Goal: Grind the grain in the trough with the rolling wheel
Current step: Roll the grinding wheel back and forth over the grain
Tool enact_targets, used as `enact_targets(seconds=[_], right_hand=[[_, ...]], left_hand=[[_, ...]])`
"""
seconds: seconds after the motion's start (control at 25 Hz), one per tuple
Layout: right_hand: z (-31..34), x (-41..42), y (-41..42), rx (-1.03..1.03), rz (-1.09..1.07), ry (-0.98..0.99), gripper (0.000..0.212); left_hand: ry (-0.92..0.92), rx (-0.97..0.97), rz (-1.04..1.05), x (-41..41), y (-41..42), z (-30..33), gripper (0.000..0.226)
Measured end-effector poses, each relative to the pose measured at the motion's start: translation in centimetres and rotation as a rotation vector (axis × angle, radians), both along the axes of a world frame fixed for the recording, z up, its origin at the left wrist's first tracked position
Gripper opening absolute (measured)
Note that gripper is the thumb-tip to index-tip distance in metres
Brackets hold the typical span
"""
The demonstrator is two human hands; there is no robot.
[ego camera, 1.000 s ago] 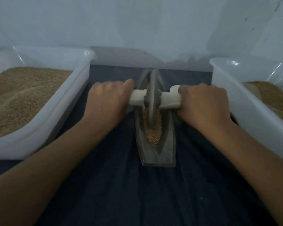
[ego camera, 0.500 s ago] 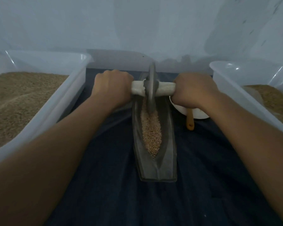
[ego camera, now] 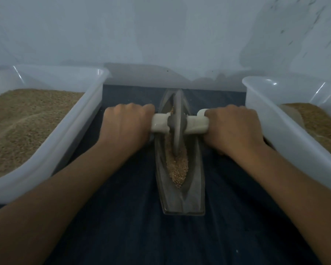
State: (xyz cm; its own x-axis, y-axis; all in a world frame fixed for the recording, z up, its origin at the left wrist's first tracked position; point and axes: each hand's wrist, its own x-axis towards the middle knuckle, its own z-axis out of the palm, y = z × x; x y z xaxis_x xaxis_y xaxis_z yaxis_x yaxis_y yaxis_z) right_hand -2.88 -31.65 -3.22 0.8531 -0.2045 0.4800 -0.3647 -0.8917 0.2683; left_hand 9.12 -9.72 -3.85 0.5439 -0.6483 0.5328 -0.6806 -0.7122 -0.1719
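Observation:
A dark boat-shaped trough (ego camera: pixel 194 188) lies lengthwise on the dark cloth, with tan grain (ego camera: pixel 177 169) heaped along its groove. A grey rolling wheel (ego camera: pixel 177 123) stands upright in the groove, about the trough's middle. A white handle (ego camera: pixel 197 124) runs through the wheel's hub. My left hand (ego camera: pixel 125 125) grips the handle's left end and my right hand (ego camera: pixel 233 129) grips its right end, fingers curled round it. The grain under and beyond the wheel is mostly hidden.
A large white plastic tub (ego camera: pixel 69 131) full of tan grain stands at the left. A second white tub (ego camera: pixel 287 134) with grain stands at the right, close to my right hand. A pale wall rises behind. Dark cloth (ego camera: pixel 161 241) covers the surface.
The wheel has rolled back toward me from the trough's far end to its middle, both hands moving with the handle. The white bowl and orange thing seen beside the trough are now hidden.

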Motion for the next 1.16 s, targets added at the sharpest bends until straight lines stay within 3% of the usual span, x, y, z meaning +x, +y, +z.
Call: enact_targets(seconds=[0.16,0.48,0.64,0.72,0.88,1.0,1.16], right_hand=[[1.6,4.4,-2.0,0.185,-0.044,0.164,0.022],[0.3,-2.3,1.2,-0.034,0.065,-0.032,0.022],[0.2,-1.6,0.7,-0.033,0.005,0.008,0.030],[1.1,1.4,-0.5,0.071,-0.039,0.108,0.019],[2.8,5.2,-2.2,0.311,-0.072,0.293,0.020],[1.2,2.6,-1.3,0.134,-0.055,0.135,0.020],[-0.1,-3.3,1.7,0.029,0.118,-0.120,0.037]], left_hand=[[0.009,0.048,0.089,3.5,-3.7,1.4,0.008],[-0.039,0.008,-0.111,-1.0,2.2,-0.9,0.042],[0.012,0.065,-0.016,-0.2,1.0,-0.1,0.031],[0.071,0.092,0.052,2.1,-1.3,0.7,0.016],[0.127,0.145,0.140,4.4,-4.3,2.3,0.021],[0.049,0.053,0.095,1.6,-2.3,0.9,0.014],[-0.024,-0.036,-0.095,-2.3,2.6,-1.0,0.044]])
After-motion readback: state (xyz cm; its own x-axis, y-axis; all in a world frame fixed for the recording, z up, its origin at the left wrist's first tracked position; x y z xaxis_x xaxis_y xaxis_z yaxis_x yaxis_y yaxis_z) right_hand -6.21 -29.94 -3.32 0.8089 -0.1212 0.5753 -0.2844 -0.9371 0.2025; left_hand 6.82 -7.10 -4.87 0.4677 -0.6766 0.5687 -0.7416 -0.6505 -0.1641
